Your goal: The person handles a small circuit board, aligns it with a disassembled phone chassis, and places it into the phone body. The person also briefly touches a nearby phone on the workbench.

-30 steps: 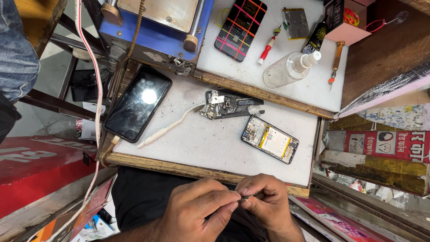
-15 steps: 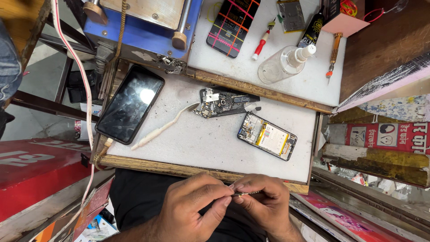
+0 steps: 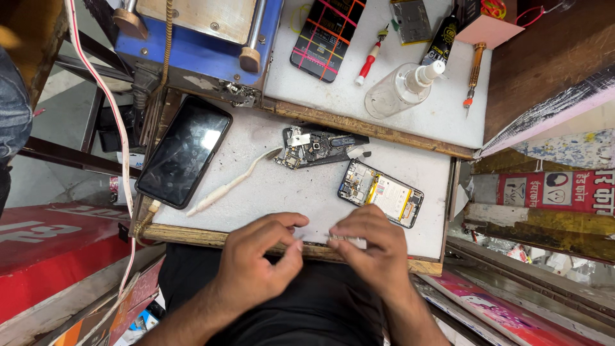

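Note:
My left hand [image 3: 259, 259] and my right hand [image 3: 371, 247] meet over the front edge of the white work board [image 3: 275, 186]. Between their fingertips they pinch a small thin strip-like part [image 3: 343, 238]; it is too small to identify. Just beyond my right hand lies an opened phone body [image 3: 381, 193] with its battery and innards showing. A loose circuit board assembly [image 3: 317, 147] rests at the middle of the board. A black phone [image 3: 184, 152] with a dark screen lies at the left, cabled at its lower end.
A pale flat pry tool [image 3: 230, 184] lies beside the black phone. On the upper white shelf [image 3: 448, 122] are a phone with a grid screen [image 3: 328, 38], a red screwdriver [image 3: 370, 59], a clear squeeze bottle [image 3: 400, 90], an orange screwdriver [image 3: 473, 75]. A blue machine [image 3: 198, 38] stands upper left.
My hands have moved up from my lap to the board's front edge, still pinched together on the small part. The view has shifted slightly; the things on the board stay put.

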